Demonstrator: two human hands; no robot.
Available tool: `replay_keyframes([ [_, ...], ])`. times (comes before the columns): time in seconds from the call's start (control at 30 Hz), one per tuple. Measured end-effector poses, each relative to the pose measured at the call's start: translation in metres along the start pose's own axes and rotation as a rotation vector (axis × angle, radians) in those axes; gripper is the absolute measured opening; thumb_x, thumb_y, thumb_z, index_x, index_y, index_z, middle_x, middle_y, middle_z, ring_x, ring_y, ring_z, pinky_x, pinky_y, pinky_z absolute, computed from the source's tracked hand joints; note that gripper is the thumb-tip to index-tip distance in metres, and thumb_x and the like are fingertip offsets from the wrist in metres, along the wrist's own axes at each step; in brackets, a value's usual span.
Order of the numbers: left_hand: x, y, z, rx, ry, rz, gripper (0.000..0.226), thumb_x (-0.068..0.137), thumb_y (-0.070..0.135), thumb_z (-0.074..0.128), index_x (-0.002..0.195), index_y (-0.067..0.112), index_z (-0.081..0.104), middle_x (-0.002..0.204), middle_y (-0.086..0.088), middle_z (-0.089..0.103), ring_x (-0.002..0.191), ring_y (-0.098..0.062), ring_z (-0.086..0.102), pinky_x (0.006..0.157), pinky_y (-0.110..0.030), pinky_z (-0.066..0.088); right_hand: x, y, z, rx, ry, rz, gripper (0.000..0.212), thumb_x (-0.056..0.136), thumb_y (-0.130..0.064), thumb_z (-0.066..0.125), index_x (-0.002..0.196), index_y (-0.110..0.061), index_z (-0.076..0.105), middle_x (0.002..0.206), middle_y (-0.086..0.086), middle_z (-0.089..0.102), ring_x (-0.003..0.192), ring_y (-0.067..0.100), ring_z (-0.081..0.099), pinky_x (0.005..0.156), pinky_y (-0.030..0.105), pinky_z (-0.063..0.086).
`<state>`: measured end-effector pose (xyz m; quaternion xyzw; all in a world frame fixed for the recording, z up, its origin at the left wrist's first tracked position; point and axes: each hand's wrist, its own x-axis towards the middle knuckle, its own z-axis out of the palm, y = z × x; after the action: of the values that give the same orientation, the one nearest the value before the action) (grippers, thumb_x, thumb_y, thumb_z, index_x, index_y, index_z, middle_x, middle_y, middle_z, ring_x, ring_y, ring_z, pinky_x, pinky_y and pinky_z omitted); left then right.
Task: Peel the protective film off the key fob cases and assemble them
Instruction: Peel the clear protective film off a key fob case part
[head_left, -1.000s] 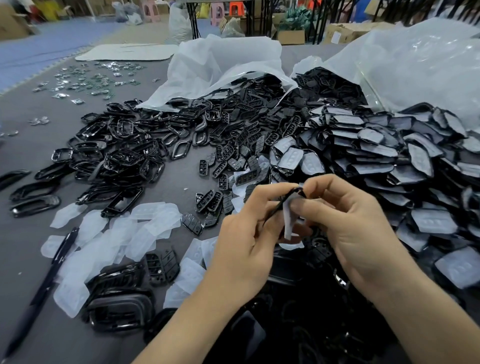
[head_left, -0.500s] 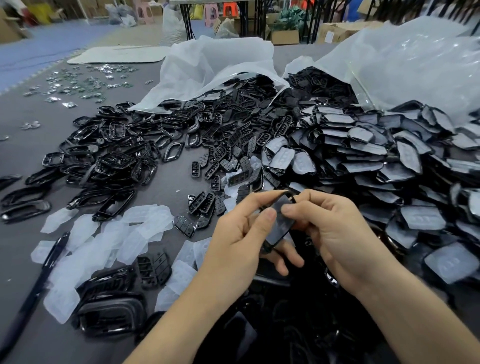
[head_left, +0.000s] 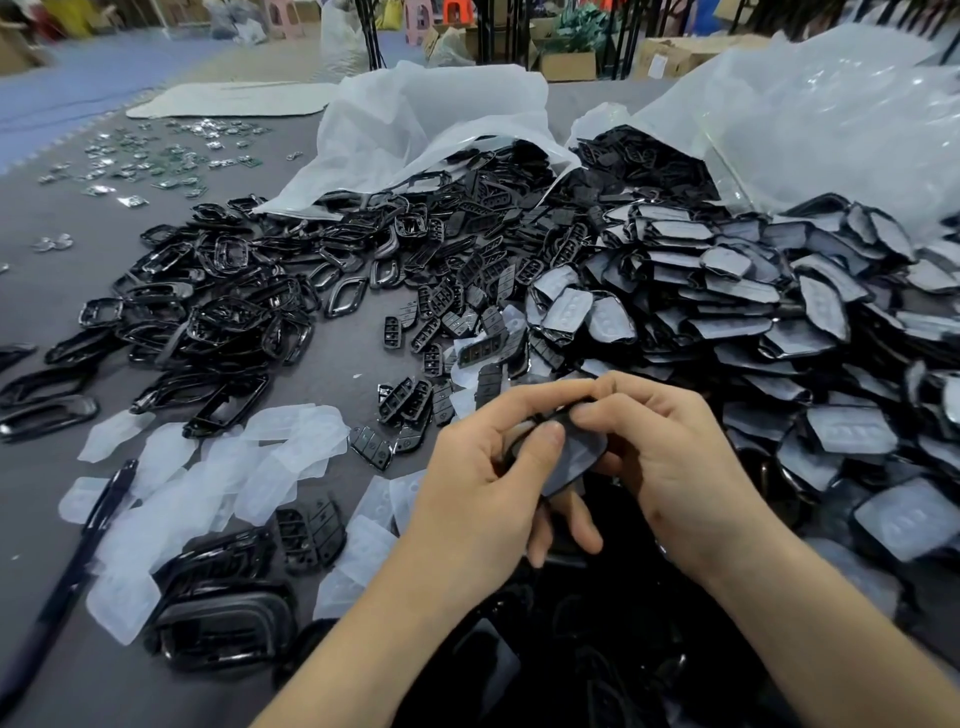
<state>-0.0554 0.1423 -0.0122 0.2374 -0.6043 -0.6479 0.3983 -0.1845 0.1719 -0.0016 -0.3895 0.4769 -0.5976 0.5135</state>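
One head-worn wide-angle view, facing forward and down, close above the table (head_left: 337, 374)

I am turning the key fob case (head_left: 574, 460) from edge-on to flat, so its filmed grey face is now tilting up toward me. The white strip of film that was hanging between my fingers is no longer dangling there. My left hand (head_left: 483, 493) is sliding its thumb onto the case's upper left edge, and my right hand (head_left: 670, 467) is pinching the top corner.
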Motion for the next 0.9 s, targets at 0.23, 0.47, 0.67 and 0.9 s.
replay_keyframes([
  [0.23,-0.001,-0.005,0.004,-0.032,0.051,-0.048,0.021,0.098,0.002,0.042,0.106,0.013,0.058,0.061,-0.016,0.065,0.039,-0.022,0.061,0.034,-0.021,0.043,-0.001,0.006,0.002,-0.002,0.009,-0.017,0.013,0.067,-0.006,0.052,0.059,0.0,0.044,0.053,0.019,0.04,0.028,0.017,0.033,0.035,0.019,0.031],
  [0.47,-0.003,-0.006,0.005,-0.007,0.126,-0.072,0.006,0.097,0.006,0.047,0.094,0.011,0.047,0.052,-0.009,0.061,0.036,-0.022,0.059,0.034,-0.022,0.043,-0.004,0.008,0.007,0.035,-0.061,-0.076,0.014,0.074,-0.002,0.047,0.064,-0.001,0.038,0.048,0.018,0.051,0.022,0.019,0.034,0.033,0.024,0.037],
  [0.67,0.0,-0.002,0.001,-0.066,0.143,-0.026,0.013,0.097,0.001,0.048,0.089,0.01,0.054,0.061,-0.015,0.066,0.04,-0.021,0.062,0.036,-0.021,0.046,0.001,0.009,0.001,-0.087,0.003,-0.105,0.019,0.075,-0.013,0.055,0.069,0.004,0.051,0.07,0.038,0.049,0.042,0.015,0.043,0.047,0.024,0.037],
  [0.9,0.002,0.002,0.006,-0.119,0.27,0.055,0.019,0.082,0.021,0.055,0.083,0.002,0.059,0.056,-0.009,0.067,0.042,-0.018,0.064,0.039,-0.019,0.048,0.002,0.008,-0.003,-0.112,0.052,-0.224,0.016,0.08,-0.017,0.055,0.066,-0.014,0.062,0.069,0.014,0.052,0.063,0.021,0.047,0.054,0.023,0.044],
])
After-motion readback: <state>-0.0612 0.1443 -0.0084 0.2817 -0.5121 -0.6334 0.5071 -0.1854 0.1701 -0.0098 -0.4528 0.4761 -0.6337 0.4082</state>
